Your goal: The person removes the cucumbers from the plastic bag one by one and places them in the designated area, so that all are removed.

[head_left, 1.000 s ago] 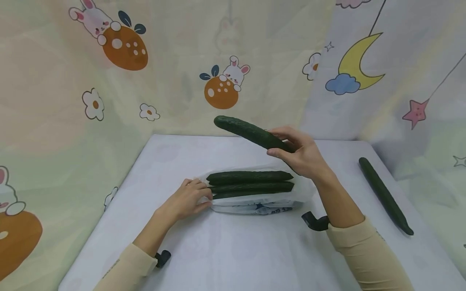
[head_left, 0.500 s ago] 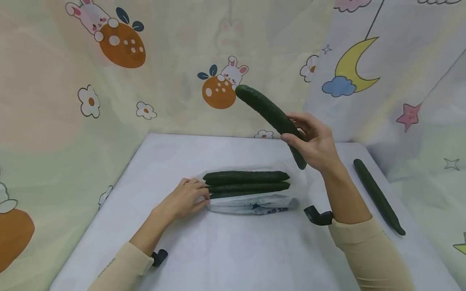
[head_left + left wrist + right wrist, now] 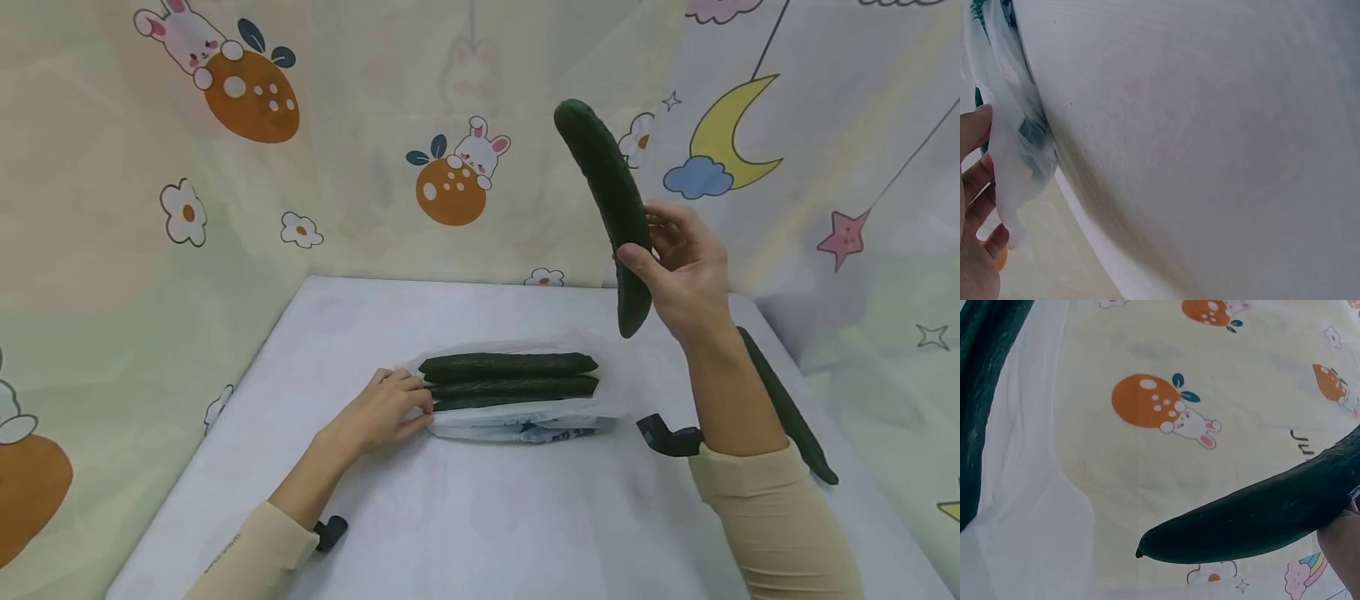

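My right hand (image 3: 688, 279) grips a dark green cucumber (image 3: 600, 179) near its lower end, above the table and nearly upright. In the right wrist view one end of that cucumber (image 3: 1241, 522) points left. A thin white plastic bag (image 3: 517, 423) lies mid-table, with a few cucumbers (image 3: 510, 365) side by side on it, partly wrapped. At the bag's left end my left hand (image 3: 386, 408) holds the plastic. The left wrist view has the bag's edge (image 3: 1019, 144) at the thumb and fingers; just how they close on it is partly cut off.
Another cucumber (image 3: 795, 417) lies slantwise on the table's right side, partly behind the right forearm. The white table (image 3: 480, 508) meets a printed cloth backdrop (image 3: 360, 150) at its back edge. Dark camera mounts (image 3: 667, 437) stick out from both wrists.
My right hand has risen and moved right, tipping the cucumber from slanted to nearly upright. The left hand stays at the bag's left end.
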`<state>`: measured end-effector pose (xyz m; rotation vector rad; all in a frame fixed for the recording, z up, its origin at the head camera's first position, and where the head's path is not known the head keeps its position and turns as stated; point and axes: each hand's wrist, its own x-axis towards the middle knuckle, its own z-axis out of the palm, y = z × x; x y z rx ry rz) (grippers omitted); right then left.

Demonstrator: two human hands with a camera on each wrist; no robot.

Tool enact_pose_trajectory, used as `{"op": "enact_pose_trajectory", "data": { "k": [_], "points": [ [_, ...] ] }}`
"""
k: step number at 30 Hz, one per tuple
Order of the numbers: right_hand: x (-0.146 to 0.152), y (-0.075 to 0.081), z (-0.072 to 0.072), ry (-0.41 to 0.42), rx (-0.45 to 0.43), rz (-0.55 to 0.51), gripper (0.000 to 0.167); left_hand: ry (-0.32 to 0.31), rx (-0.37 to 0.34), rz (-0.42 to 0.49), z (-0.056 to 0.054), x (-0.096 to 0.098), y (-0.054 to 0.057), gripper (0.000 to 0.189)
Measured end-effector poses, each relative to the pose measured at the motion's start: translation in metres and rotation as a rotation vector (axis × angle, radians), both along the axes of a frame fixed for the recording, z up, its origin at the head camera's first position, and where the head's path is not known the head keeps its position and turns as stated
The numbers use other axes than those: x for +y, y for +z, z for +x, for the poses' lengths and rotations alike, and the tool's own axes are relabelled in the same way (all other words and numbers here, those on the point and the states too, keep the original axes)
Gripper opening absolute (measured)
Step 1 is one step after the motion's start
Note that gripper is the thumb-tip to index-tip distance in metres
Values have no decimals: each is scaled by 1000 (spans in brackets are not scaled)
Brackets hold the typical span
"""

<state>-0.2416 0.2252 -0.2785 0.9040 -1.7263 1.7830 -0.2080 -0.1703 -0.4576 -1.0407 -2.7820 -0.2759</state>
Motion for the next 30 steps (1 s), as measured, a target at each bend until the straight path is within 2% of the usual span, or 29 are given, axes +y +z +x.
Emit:
{"op": "enact_pose_trajectory", "data": {
  "k": [5,9,15,24,30],
  "points": [
    [14,-4,1,-49,-21,-8,45,-5,4,1,0,0,1,7],
    [27,-15,0,-91,-53,1,45,-5,2,-3,-1,0,2,6],
    [43,-32,-4,-106,-119,24,45,-12,10,1,-1,0,2,8],
    [62,-52,-5,-242,-224,149,44,-13,4,5,-2,1,2,6],
    [75,-68,-3,-283,-254,213,47,-21,13,0,-2,0,1,7]
  ]
}}
